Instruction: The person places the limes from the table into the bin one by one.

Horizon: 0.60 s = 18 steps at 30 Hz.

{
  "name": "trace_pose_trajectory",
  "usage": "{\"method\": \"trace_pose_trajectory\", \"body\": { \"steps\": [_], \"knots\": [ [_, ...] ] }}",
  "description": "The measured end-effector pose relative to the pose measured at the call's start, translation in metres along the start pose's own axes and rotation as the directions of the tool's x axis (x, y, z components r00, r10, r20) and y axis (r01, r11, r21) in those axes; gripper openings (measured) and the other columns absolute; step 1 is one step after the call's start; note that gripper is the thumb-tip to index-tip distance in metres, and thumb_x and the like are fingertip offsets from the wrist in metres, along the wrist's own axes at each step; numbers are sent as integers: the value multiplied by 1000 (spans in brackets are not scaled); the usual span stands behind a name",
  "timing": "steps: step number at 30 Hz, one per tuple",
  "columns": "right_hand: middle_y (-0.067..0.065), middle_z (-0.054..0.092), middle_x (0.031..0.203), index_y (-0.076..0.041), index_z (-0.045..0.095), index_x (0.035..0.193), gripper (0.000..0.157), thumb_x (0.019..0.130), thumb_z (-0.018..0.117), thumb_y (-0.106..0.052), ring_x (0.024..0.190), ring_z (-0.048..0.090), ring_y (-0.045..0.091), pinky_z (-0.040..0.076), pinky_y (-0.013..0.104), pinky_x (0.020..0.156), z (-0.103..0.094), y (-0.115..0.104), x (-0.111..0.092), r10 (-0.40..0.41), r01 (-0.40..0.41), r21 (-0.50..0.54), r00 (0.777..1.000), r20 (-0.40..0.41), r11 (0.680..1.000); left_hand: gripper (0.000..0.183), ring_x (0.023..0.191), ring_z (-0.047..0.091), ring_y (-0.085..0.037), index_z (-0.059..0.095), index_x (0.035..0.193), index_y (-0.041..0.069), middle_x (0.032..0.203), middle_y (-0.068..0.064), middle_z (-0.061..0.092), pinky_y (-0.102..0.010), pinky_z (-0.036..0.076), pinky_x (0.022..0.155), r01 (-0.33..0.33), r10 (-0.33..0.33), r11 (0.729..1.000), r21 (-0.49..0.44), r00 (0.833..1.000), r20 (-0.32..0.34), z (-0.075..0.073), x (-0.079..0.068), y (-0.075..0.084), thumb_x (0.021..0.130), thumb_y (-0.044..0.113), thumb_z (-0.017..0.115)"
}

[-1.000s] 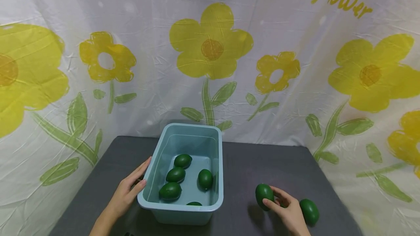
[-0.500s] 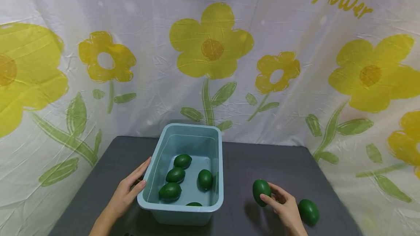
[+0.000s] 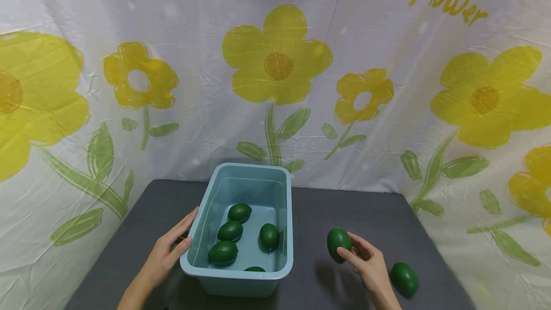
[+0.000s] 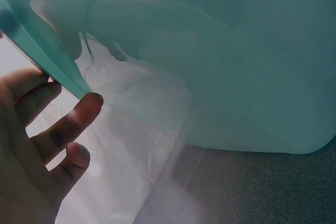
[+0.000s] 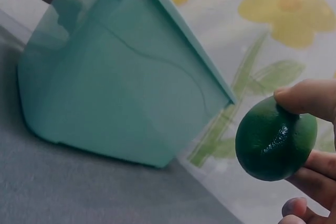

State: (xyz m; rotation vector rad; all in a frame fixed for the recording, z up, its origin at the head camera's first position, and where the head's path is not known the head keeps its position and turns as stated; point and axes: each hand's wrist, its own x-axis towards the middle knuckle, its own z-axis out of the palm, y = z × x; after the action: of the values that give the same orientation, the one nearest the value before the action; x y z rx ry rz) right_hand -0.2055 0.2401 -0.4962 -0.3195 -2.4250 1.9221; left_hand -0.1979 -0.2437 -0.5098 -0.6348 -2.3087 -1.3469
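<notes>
In the head view my right hand (image 3: 371,264) holds a glossy dark green lime (image 3: 338,245) above the table, to the right of a pale blue plastic bin (image 3: 241,274). The right wrist view shows the thumb on top of that lime (image 5: 273,142) and fingers beneath it. My left hand (image 3: 161,255) rests against the bin's left rim, its fingers extended along the outside, as the left wrist view also shows. Several limes lie on the bin's floor, one of them (image 3: 269,237) near the right wall. Another lime (image 3: 404,279) lies on the table right of my right hand.
The dark grey table (image 3: 314,214) reaches back to a white cloth (image 3: 198,147) printed with yellow flowers, which also hangs at both sides. The bin's walls stand well above the limes inside.
My right hand has moved left and slightly away from me, carrying the lime toward the bin. The left hand and the bin have stayed in place.
</notes>
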Motion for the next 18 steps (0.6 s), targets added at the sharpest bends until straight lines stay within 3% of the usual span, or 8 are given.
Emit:
{"method": "trace_pose_trajectory", "body": {
  "steps": [7, 18],
  "knots": [
    [-4, 67, 81, -6, 69, 139, 51, 91, 85, -15, 59, 42, 5, 38, 24, 56, 15, -10, -1, -88, 85, 81, 996, 25, 993, 59, 137, 44, 12, 42, 163, 7, 167, 10, 41, -14, 47, 88, -2, 2, 1000, 2, 1000, -2, 1, -1, -1, 105, -1, 52],
    [-3, 73, 95, -8, 71, 137, 47, 91, 83, -11, 61, 44, 6, 39, 24, 57, 38, -32, 3, -188, 179, 145, 981, 53, 973, 59, 140, 40, 13, 41, 164, 8, 167, 8, 41, -12, 45, 90, 19, -19, 1000, 8, 1000, 1, 1, -1, 0, 106, 1, 51]
  ]
}}
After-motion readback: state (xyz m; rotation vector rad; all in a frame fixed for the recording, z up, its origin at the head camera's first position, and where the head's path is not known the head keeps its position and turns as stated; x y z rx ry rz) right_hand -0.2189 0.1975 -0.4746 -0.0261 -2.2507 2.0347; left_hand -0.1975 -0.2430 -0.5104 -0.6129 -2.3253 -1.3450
